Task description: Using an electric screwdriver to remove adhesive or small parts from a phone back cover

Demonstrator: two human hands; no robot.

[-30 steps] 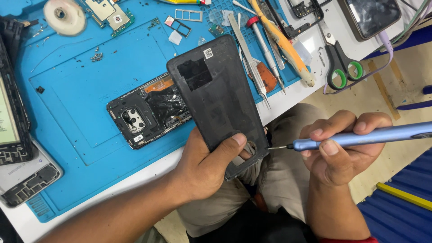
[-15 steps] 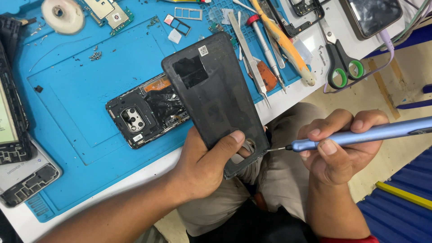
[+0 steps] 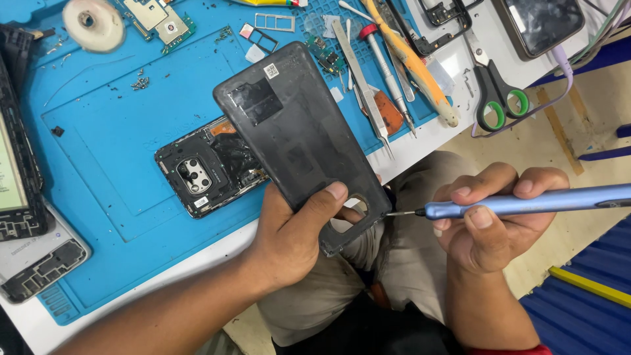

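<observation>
Nearest the camera, off the front edge of the bench and above the person's lap, the left hand (image 3: 296, 236) is gripping the lower end of a dark phone back cover (image 3: 299, 141), thumb pressing on its inner face beside the round cutout, fingers wrapping behind. The cover is being held tilted, inner side up, its far end reaching over the blue work mat (image 3: 98, 131); this presents the lower corner to the tool.

The right hand (image 3: 493, 223) is closing its fingers around a blue powered screwdriver (image 3: 526, 202), holding it level, the thin bit touching or nearly touching the cover's lower right corner. Thumb and forefinger are sitting near the tip end, apparently for fine control.

On the mat just beyond the cover, near the bench's front edge, the opened phone body (image 3: 204, 171) is lying with its camera module and internals exposed, partly hidden by the cover.

Further back toward the far edge, tweezers (image 3: 361, 79), a yellow-handled tool (image 3: 407, 59) and green-handled scissors (image 3: 493, 85) are lying side by side within reach. A tape roll (image 3: 95, 23) is sitting at the far left corner. Other dismantled phones (image 3: 26, 217) are lying along the left edge.
</observation>
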